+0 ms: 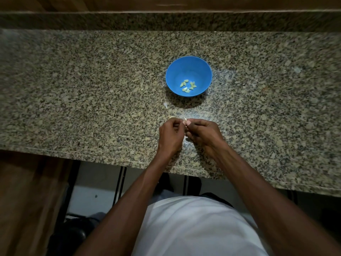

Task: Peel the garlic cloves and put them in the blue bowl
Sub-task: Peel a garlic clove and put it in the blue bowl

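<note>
Granite, speckled grey and tan, makes up the countertop (92, 85) that fills most of the view, with a raised back ledge (166, 21) of the same stone behind it. On it, a little right of centre, sits the blue bowl (188, 60), and in its bottom lie several peeled cloves (188, 85), pale yellow-green and bunched together. Near the front edge, well short of the bowl, the left hand (170, 135) and right hand (204, 133) meet, both with fingers curled and pinching one garlic clove (185, 120) between their tips; only a sliver of its pale skin shows above the fingertips. A loose scrap of papery skin (166, 105) lies on the stone just beside the bowl's shadow. The clove is likely light and firm, its husk thin, dry and brittle, so it should tear rather than stretch. Holding the body with one hand and catching the skin at the pointed end looks the best purchase; once bare it may be slightly sticky.
</note>
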Demonstrator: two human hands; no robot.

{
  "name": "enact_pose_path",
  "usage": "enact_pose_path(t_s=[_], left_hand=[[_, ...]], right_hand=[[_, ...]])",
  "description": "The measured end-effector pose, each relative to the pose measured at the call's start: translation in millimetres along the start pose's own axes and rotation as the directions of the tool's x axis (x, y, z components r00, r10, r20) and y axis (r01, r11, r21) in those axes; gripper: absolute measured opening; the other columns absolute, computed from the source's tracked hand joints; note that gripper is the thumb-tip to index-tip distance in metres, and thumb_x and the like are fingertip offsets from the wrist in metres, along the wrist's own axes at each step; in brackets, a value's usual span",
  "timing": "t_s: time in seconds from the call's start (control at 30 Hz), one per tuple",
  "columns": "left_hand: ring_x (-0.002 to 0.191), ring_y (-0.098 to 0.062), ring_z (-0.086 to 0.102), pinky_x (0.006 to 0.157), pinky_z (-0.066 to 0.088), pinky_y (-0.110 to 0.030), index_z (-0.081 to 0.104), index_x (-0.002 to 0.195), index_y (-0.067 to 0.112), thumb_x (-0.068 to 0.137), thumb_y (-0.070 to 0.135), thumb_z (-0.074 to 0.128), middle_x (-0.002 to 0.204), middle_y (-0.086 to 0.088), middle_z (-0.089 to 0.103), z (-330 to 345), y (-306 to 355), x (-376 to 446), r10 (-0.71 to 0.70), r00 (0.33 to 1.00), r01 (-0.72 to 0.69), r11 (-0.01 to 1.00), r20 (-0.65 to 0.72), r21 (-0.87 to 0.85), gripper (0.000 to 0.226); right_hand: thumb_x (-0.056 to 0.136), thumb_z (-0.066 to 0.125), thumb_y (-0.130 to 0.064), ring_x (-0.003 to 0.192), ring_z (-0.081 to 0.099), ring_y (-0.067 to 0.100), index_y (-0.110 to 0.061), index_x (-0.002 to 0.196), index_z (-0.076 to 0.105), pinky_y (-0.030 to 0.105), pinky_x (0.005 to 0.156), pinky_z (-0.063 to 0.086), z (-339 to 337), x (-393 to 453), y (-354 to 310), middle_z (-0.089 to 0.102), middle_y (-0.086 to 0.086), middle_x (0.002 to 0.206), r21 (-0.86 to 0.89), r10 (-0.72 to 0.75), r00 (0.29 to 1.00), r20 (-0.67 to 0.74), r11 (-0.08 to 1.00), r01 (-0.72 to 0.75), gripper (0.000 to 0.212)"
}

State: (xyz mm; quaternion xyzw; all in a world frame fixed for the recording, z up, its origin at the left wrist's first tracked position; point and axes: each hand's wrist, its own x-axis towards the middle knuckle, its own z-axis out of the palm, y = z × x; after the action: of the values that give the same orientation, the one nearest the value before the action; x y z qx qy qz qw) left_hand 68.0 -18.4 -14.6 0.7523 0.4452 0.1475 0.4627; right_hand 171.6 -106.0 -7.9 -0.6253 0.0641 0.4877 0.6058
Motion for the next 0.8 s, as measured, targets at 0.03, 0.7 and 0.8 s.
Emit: enact_pose_path(t_s=[0.03,0.7,0.8], left_hand=[[0.084,-0.008,0.072,0.072,0.061,-0.027,0.073,0.103,0.010,0.101,0.034,0.067,0.090,0.003,0.075,-2.6,-0.6,2.3,-0.022,0.999,0.022,1.000,0.026,-0.012,0.024],[0.079,-0.018,0.073,0.074,0.059,-0.039,0.074,0.098,0.008,0.097,0.036,0.072,0.086,-0.006,0.076,-34.8,-5.2,38.0,-0.091,0.939,0.143,0.980,0.332,-0.138,0.028],[0.079,-0.022,0.072,0.077,0.060,-0.042,0.074,0.095,0.008,0.096,0.019,0.072,0.086,-0.010,0.076,-40.2,-11.7,44.9,-0.105,0.949,0.178,0.957,0.299,-0.230,0.011]], right_hand=[[0.091,0.079,-0.006,0.063,0.069,0.018,0.002,0.104,0.077,0.049,0.094,0.059,-0.1,0.0,-2.7,0.076,0.013,0.082,-0.015,-0.004,1.000,0.011,1.000,0.004,0.015],[0.092,0.081,-0.017,0.083,0.078,0.029,-0.008,0.097,0.079,0.046,0.076,0.065,11.0,8.5,3.8,0.080,0.011,0.087,-0.324,-0.305,0.952,-0.003,0.901,0.288,0.011],[0.094,0.079,-0.015,0.084,0.077,0.037,-0.004,0.102,0.077,0.049,0.079,0.065,12.2,6.4,7.5,0.079,0.018,0.089,-0.279,-0.269,0.963,0.005,0.924,0.260,0.014]])
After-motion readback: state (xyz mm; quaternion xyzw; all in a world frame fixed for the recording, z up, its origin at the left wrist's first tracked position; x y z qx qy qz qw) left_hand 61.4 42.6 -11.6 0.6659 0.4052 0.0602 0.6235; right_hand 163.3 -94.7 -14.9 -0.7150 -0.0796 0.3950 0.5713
